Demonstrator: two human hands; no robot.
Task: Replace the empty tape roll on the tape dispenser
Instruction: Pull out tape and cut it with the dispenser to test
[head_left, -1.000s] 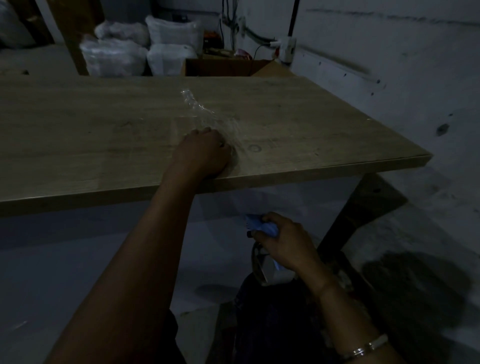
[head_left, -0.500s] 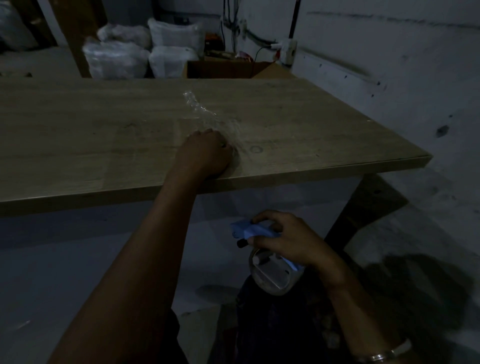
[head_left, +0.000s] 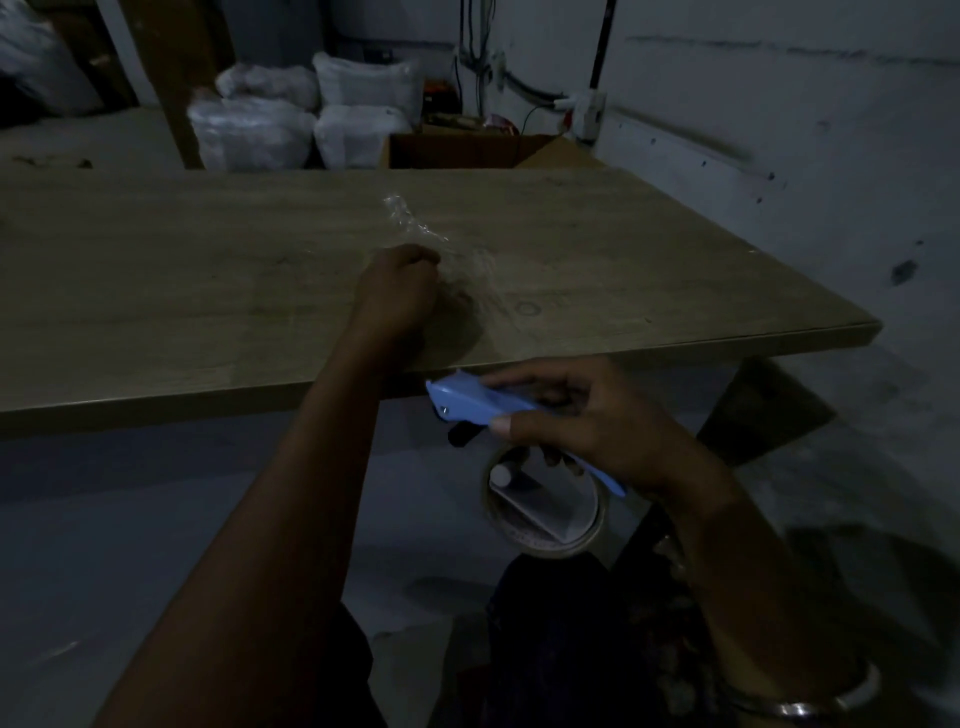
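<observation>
My right hand (head_left: 582, 426) grips a blue hand-held tape dispenser (head_left: 467, 404) just below and in front of the table's near edge. A tape roll (head_left: 545, 506) sits in the dispenser under my hand, its thin tan ring showing around a white hub. My left hand (head_left: 400, 296) rests as a fist on the wooden table (head_left: 208, 291), pressing on a strip of clear crumpled tape (head_left: 415, 228) that runs away from it across the top.
An open cardboard box (head_left: 467, 150) and several white plastic sacks (head_left: 311, 124) stand behind the table. A grey wall (head_left: 779, 130) runs along the right. A dark table leg (head_left: 758, 410) is below the right corner. The room is dim.
My right hand has lifted the dispenser from low near my lap up to the table's near edge. My left hand has stayed on the clear tape.
</observation>
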